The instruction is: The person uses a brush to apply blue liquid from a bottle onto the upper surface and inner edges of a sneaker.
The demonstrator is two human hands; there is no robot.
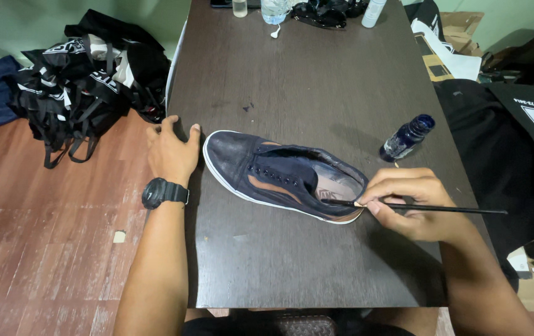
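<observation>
A dark low sneaker (pixel 279 177) with a white sole lies on the dark wooden table (pixel 317 87), toe to the left. My left hand (pixel 170 152) rests at the table's left edge, thumb against the toe. My right hand (pixel 407 202) pinches a thin black paintbrush (pixel 441 208). The brush tip touches the heel collar of the shoe. A small dark blue bottle (pixel 407 138) stands tilted just beyond my right hand.
A pile of black bags with straps (pixel 80 81) lies on the wooden floor at left. Black printed cloth (pixel 516 137) and cardboard (pixel 460 28) lie at right. Bottles (pixel 273 9), a white tube (pixel 373 12) and a dark object stand at the table's far edge.
</observation>
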